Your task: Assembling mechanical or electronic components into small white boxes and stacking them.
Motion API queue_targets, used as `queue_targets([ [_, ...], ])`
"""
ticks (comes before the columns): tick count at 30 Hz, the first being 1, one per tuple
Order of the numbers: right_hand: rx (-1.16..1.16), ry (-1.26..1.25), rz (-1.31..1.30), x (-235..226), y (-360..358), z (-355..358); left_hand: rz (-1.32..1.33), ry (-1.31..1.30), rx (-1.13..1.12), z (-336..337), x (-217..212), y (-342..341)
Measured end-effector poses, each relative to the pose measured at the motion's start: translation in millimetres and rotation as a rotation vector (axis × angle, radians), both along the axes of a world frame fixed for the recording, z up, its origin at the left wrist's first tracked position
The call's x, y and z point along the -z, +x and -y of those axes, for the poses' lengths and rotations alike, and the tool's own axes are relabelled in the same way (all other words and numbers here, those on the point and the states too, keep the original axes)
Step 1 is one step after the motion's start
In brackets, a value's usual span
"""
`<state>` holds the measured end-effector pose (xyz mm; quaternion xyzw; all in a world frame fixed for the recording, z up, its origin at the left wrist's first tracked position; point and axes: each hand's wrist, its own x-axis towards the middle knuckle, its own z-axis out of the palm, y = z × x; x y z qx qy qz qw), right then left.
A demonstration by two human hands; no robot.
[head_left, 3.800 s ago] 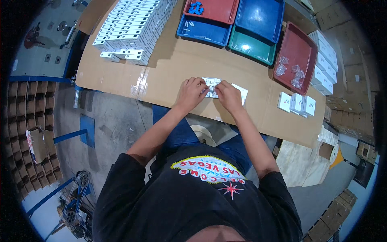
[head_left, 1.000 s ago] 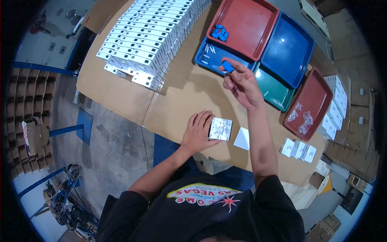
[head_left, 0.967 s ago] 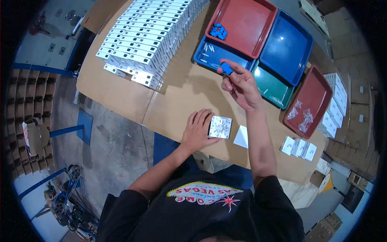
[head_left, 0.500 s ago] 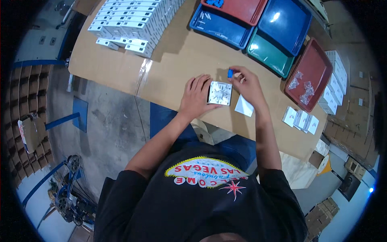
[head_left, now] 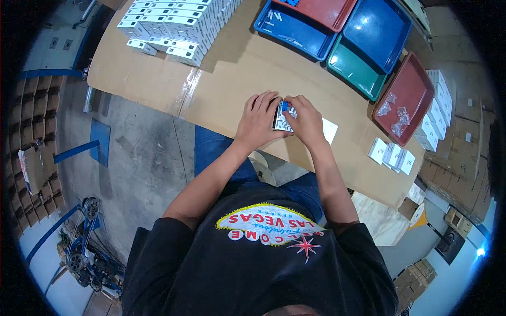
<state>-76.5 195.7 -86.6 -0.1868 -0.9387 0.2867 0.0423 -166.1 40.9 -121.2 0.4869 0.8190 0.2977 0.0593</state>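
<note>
A small square box (head_left: 282, 124) with a silvery, bumpy inside lies on the cardboard-covered table close in front of me. My left hand (head_left: 256, 122) grips its left side, fingers at the far corner and thumb along the near edge. Over the right part of the box, my right hand (head_left: 307, 121) pinches a small blue piece (head_left: 285, 106) and presses it at the far side of the box's inside. The right fingers hide much of the contents. Partly beneath the right hand lies a flat white card (head_left: 330, 130).
At far left stands a big stack of white boxes (head_left: 182, 29). Blue (head_left: 295, 39), green (head_left: 352, 71) and red trays lie at far right; one red tray (head_left: 411, 84) holds clear plastic bags (head_left: 402, 122). Small white packs (head_left: 391, 156) sit near the right edge.
My right hand has moved left from beside the box, bringing the blue piece onto the box's inside. The left hand still grips the box.
</note>
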Motion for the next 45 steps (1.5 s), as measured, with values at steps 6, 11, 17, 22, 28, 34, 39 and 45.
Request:
queue_targets([
  [6,0.01,-0.037,0.014,2,-4,-4,0.004,-0.008,0.002,-1,2,-1],
  [11,0.001,-0.064,0.042,-5,-6,-3,0.005,-0.016,0.002,0,-2,-3],
  [17,0.065,-0.019,0.095,-4,-7,7,0.04,-0.011,0.008,-1,-5,-3],
  [22,0.02,0.116,0.03,0,9,22,0.05,-0.023,0.0,2,-2,-4],
  [28,-0.098,0.448,0.066,-8,11,41,-0.116,-0.085,0.012,-1,7,-8],
  [34,-0.005,0.329,-0.03,-8,23,19,0.044,-0.039,0.018,4,-3,-3],
  [39,0.562,0.18,0.106,-8,103,-20,0.163,0.098,0.011,-1,0,-5],
  [45,0.682,0.083,0.2,18,123,-8,1.221,0.521,-0.178,9,-6,2],
])
